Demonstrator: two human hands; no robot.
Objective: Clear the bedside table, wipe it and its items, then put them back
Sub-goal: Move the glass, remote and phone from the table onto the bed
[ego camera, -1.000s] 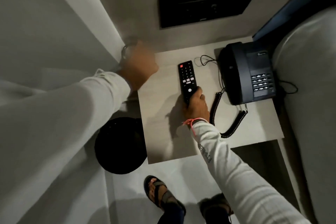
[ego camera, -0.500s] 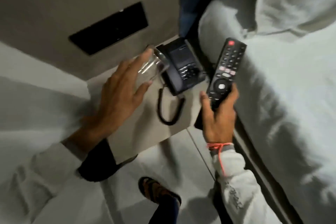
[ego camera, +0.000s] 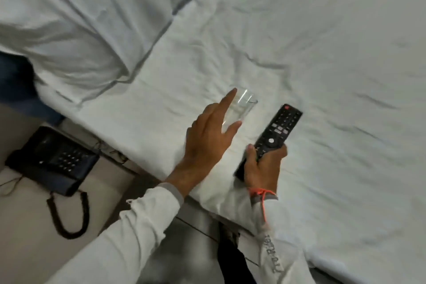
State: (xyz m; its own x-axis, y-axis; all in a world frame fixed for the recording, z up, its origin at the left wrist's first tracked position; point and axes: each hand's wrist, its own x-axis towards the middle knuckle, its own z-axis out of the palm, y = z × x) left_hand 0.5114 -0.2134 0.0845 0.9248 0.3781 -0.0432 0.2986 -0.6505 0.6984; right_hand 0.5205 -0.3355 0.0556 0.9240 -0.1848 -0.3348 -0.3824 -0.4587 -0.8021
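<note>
Head view looks down on my bed (ego camera: 299, 37), whose white sheet fills the far and right of the scene, with a pillow (ego camera: 76, 21) at the far left and plenty of bare, wrinkled sheet beyond and to the right of my hands. At the near left lies the bedside table (ego camera: 20, 226), and on it the telephone (ego camera: 53, 160) with its coiled cord (ego camera: 69, 217) trailing toward me. My left hand (ego camera: 207, 143) is wrapped around the clear glass (ego camera: 239, 108), index finger raised, thumb and other fingers closed about its side; the glass leans away from me, and I cannot tell whether its base already touches the sheet. My right hand (ego camera: 265, 166) grips the near end of the remote (ego camera: 274, 136), whose long axis runs from near to far, tipped a little right, red button at the far end. Both things sit just inside the bed's near edge, so I judge they should go down further in, away from the drop. The glass and remote are just beside each other, and I think the soft sheet could tip the glass. The phone is nearer my left hand, well apart from both.
</note>
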